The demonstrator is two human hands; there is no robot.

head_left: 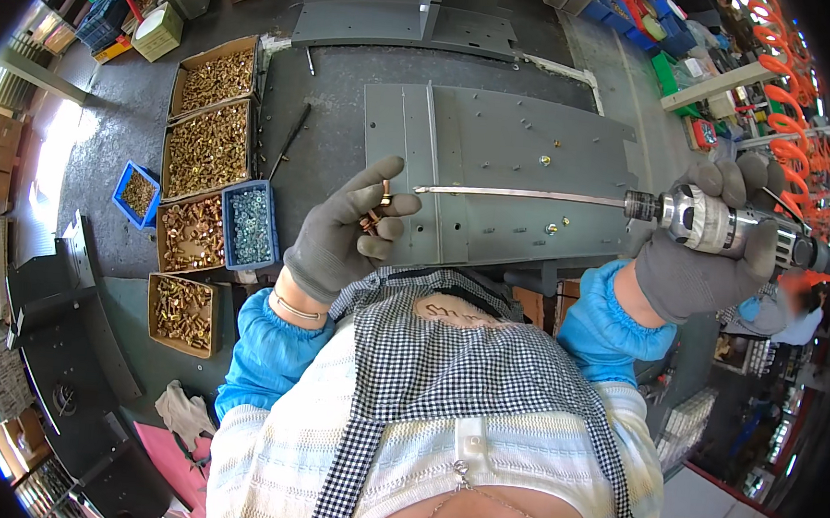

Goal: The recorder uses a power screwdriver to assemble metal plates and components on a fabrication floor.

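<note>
My left hand, in a grey glove, is closed around a few small brass-coloured screws, one held up between thumb and fingers. In my gloved right hand is a power screwdriver with a black-and-silver body. Its long thin bit points left, with the tip close to my left fingers. Beneath the bit lies a dark grey metal panel with holes, studs and a raised rib. Two brass-coloured fasteners, an upper one and a lower one, sit on it.
Cardboard boxes of brass-coloured fasteners line the left side, beside a blue bin of silvery parts. A dark rod lies between boxes and panel. Orange coiled hoses hang at right, where another person is partly visible.
</note>
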